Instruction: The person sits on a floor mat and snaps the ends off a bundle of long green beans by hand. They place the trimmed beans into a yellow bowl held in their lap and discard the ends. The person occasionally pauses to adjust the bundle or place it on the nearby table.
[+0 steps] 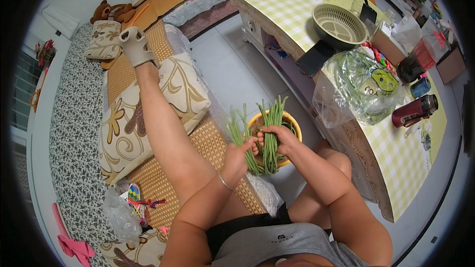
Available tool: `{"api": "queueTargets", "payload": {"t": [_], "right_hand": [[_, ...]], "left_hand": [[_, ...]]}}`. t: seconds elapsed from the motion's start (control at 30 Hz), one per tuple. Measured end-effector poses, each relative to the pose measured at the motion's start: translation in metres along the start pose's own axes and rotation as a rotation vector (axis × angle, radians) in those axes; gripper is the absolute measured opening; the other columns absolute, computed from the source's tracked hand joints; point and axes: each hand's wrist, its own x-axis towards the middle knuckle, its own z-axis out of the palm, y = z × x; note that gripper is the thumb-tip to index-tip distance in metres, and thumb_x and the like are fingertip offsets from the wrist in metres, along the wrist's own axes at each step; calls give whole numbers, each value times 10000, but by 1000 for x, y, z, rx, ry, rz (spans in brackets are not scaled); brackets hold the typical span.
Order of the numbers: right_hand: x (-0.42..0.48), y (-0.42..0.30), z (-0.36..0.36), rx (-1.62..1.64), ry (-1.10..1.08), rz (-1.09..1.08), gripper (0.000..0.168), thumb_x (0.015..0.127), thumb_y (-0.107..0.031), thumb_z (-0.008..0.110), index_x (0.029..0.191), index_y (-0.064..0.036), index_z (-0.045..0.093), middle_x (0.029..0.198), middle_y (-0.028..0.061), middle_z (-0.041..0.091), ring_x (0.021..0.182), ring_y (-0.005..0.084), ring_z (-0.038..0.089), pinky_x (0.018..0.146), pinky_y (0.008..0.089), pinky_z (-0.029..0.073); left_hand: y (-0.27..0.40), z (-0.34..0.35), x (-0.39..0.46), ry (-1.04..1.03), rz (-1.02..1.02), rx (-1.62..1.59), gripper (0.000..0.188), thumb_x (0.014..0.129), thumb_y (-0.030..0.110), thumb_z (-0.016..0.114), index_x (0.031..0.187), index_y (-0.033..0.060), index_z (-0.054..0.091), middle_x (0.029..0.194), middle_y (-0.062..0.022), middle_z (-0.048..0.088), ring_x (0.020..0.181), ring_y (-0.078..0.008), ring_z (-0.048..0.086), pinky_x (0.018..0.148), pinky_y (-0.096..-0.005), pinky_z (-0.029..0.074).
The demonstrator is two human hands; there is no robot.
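Two bunches of long green beans hang over a yellow-rimmed tub (295, 123) on the tiled floor. My left hand (237, 157) is closed around the left bunch (233, 128), whose upper ends look blurred. Around the thicker right bunch (272, 113), my right hand (282, 139) is wrapped, with bean ends sticking out above and below the fist. The fingers of both hands meet between the bunches. Inside the tub lies dark matter that I cannot make out, partly hidden by the beans.
To the right, a checked-cloth table (386, 148) bears a colander (339, 26), a plastic bag of green beans (362, 81), a phone (315, 57) and a maroon flask (415, 111). My raised leg crosses a cushion (185, 85) on the woven-mat sofa (207, 139) at left.
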Motion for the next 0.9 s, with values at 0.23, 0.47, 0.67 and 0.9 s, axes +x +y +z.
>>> {"api": "queueTargets", "payload": {"t": [0.23, 0.47, 0.67, 0.9], "right_hand": [[1, 4, -5, -72, -185, -20, 108, 833, -68, 629, 904, 0, 585, 790, 117, 620, 703, 202, 628, 607, 294, 536], [-9, 4, 6, -85, -227, 81, 168, 817, -106, 676, 898, 7, 581, 696, 159, 598, 561, 271, 611, 522, 436, 529], [-3, 5, 0, -132, -132, -26, 155, 817, -90, 670, 898, 11, 585, 721, 130, 608, 573, 234, 602, 499, 384, 526], [-6, -2, 3, 29, 6, 6, 91, 814, -53, 628, 860, 16, 590, 748, 110, 602, 657, 218, 602, 616, 367, 539]], "left_hand": [[10, 9, -6, -20, 16, -38, 123, 894, 75, 576, 978, -12, 599, 773, -100, 632, 638, -165, 574, 592, -280, 475], [2, 3, -3, -42, -85, 58, 120, 885, 106, 608, 937, -1, 601, 758, -96, 634, 617, -170, 592, 552, -287, 501], [0, 7, -2, -38, -152, 80, 160, 912, 136, 566, 955, -15, 597, 815, -111, 635, 690, -200, 625, 615, -339, 556], [-3, 3, 1, -24, -94, -54, 174, 925, 116, 519, 973, -35, 590, 878, -119, 619, 760, -208, 615, 664, -380, 567]]}}
